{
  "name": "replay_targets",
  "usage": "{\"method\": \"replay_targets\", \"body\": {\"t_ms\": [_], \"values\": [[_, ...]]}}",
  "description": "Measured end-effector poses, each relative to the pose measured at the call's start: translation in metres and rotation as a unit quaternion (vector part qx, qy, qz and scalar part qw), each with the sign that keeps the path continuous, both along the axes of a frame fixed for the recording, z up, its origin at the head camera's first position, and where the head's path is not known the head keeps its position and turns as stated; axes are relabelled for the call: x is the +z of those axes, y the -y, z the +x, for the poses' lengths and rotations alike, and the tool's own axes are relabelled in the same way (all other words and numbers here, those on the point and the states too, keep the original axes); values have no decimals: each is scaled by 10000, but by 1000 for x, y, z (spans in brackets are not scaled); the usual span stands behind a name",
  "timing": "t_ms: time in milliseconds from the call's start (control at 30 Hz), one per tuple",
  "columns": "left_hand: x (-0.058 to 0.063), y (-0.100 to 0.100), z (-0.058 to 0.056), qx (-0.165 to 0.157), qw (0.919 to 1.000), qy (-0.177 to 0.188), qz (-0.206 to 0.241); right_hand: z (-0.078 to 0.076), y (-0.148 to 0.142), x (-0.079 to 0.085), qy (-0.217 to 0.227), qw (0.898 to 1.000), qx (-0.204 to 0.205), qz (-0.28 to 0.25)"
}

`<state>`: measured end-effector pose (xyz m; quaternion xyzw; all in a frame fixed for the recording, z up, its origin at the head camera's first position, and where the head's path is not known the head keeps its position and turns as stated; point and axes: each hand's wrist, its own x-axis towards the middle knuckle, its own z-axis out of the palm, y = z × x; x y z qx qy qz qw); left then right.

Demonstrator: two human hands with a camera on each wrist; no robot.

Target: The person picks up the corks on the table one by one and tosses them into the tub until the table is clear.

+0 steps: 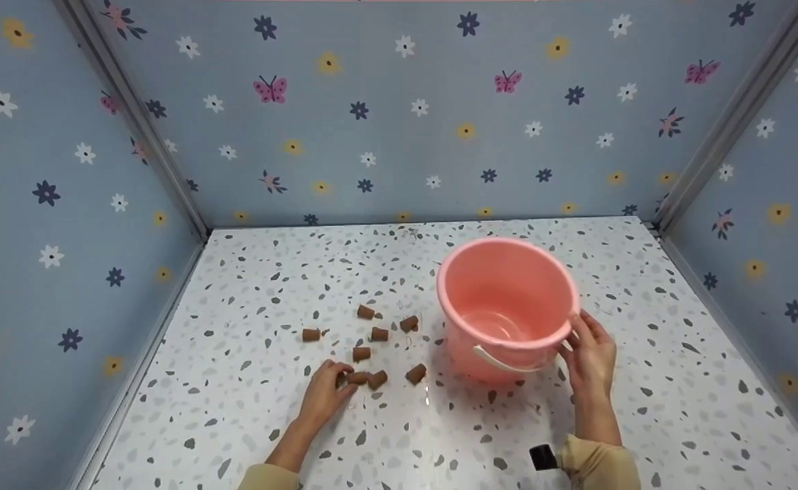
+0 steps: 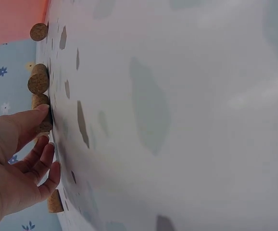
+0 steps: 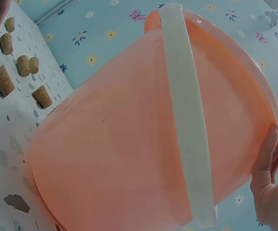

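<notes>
My left hand is low over the speckled table, thumb and fingers pinching a brown cork. In the left wrist view, the thumb lies across this cork and partly hides it. Another cork lies right at its end. On the right, a pink bucket stands with its mouth facing up, and its white handle hangs down the near side. My right hand grips the bucket's rim at the right, thumb on the outer wall in the right wrist view.
Several more corks lie scattered left of the bucket, among them a cork at the left and a cork nearest the bucket. Flower-patterned panels wall the table at the back and both sides.
</notes>
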<state>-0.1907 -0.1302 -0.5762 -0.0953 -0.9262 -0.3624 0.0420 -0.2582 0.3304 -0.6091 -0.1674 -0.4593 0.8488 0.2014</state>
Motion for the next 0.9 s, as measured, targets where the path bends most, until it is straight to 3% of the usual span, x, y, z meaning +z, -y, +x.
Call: {"method": "replay_targets", "body": {"t_ms": [233,467,733,900], "values": [[0,1,0,-8,10000,-35,75,-2,1,2,65,10000,-16,49],[2,1,0,40,9998,-16,210,5,1,15,185,9993,318,-23],[8,-2,-1,212,9993,-40,312,-2,-1,1,72,9999,50,95],[14,-5,-1,240,9986,-258,383,-1,0,0,10,10000,-45,34]]}}
